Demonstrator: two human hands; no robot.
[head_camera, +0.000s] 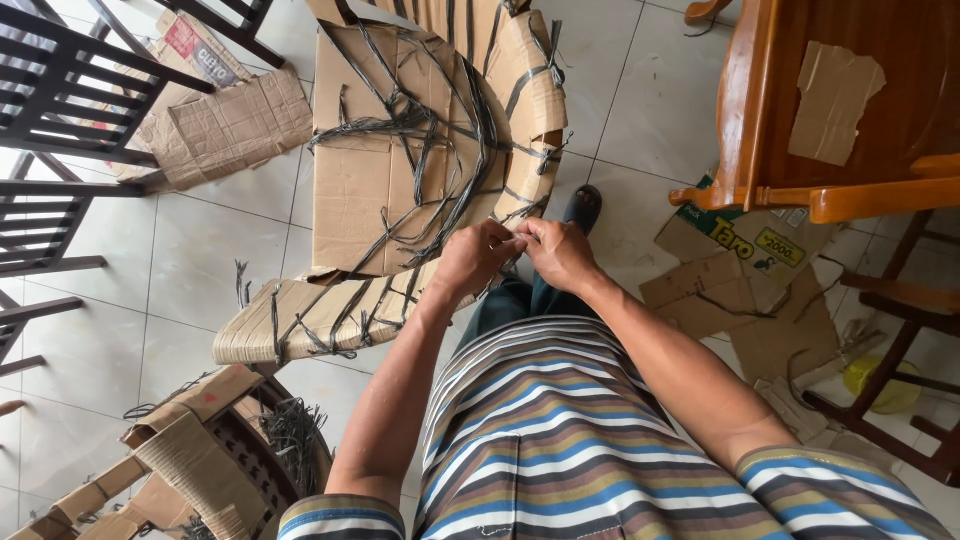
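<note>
a: where did the cardboard-wrapped chair (400, 170) lie?
b: straight ahead, on the tiled floor (150, 300), long axis running away from the person.
a: and the hands?
b: left hand (475, 258) and right hand (558, 252) together, pinching a black strap (510, 195) at its near edge; both equally near.

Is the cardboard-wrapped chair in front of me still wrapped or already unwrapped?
Still wrapped: brown cardboard covers the cardboard-wrapped chair, bound by dark plastic straps. Both hands, left hand and right hand, pinch at its edge.

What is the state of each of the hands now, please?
Left hand: closed, pinching a black strap at the edge of the cardboard-wrapped chair.
Right hand: closed on the same spot; what it grips cannot be told.
</note>
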